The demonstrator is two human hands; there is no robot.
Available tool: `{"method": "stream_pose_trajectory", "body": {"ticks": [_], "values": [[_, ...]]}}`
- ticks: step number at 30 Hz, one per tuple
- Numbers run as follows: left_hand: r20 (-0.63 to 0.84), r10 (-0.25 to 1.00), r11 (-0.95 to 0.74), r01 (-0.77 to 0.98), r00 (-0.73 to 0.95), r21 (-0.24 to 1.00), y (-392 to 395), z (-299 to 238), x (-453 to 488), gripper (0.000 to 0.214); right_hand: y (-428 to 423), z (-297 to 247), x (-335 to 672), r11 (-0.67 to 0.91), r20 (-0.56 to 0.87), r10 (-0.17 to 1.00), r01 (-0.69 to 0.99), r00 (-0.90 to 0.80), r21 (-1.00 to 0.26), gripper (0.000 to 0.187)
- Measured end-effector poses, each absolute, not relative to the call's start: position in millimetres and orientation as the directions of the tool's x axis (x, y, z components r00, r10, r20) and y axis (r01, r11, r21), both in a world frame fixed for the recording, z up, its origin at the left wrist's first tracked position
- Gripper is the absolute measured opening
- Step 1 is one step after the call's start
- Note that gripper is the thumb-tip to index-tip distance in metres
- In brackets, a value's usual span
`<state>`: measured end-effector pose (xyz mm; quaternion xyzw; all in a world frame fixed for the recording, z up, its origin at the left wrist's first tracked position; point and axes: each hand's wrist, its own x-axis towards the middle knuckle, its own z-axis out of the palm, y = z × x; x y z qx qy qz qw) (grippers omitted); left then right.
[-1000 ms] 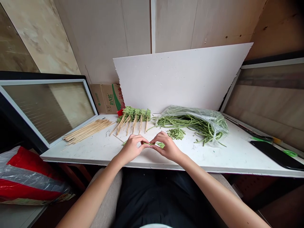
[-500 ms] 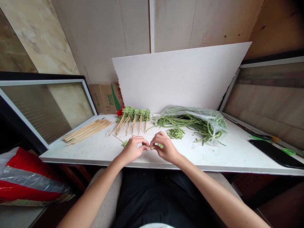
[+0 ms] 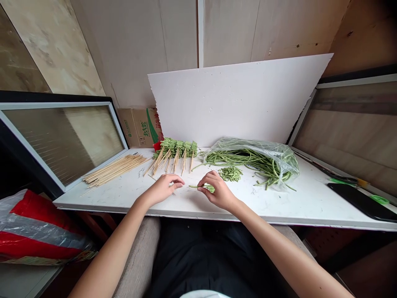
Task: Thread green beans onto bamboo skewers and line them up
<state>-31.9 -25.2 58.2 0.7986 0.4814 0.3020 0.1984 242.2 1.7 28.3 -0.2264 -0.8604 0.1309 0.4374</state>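
Note:
My right hand (image 3: 216, 189) pinches a short piece of green bean (image 3: 192, 186) between thumb and fingertips, its end pointing left. Under and behind that hand, more cut bean pieces (image 3: 211, 188) lie on the table, partly hidden. My left hand (image 3: 163, 189) is to the left, apart from the bean piece, fingers bent and a gap showing between thumb and forefinger. A bamboo skewer (image 3: 151, 177) passes beneath it, mostly covered by the hand. Beyond the hands stand rows of bean-loaded skewers (image 3: 178, 148), stacked with their bare sticks toward me.
Loose bamboo skewers (image 3: 114, 169) lie at the left. A heap of cut beans (image 3: 231, 174) sits before a clear plastic bag (image 3: 263, 147) of long beans (image 3: 248, 158). A black phone (image 3: 362, 201) lies at the right edge. A white board (image 3: 238, 103) leans behind; a carton (image 3: 141, 128) stands back left.
My left hand has let go of the bean piece and moved left over the skewer. My right hand keeps the piece in nearly the same place.

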Motion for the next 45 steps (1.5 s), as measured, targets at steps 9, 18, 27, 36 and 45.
{"method": "stream_pose_trajectory", "body": {"ticks": [9,18,27,36,45], "values": [[0.267,0.961,-0.178,0.893,0.068,0.414,21,13,-134,0.017,18,19,251,0.835,0.748,0.548,0.301,-0.375,-0.461,0.022],[0.327,0.943,-0.175,0.925,0.059,0.338,34,-24,-160,0.028,23,18,251,0.602,0.559,0.794,0.185,-0.238,-0.776,0.033],[0.459,0.874,-0.230,0.969,0.162,0.094,38,-31,-155,0.024,31,15,256,0.103,0.189,0.923,-0.257,-0.336,-0.961,0.040],[0.510,0.860,-0.264,0.880,0.029,0.394,33,-23,-117,0.032,48,11,270,0.047,0.176,0.952,-0.450,-0.250,-0.892,0.038],[0.570,0.813,-0.446,0.756,0.118,0.479,19,-19,-43,0.028,55,-1,281,0.069,0.173,0.962,-0.430,-0.209,-0.900,0.035]]}}
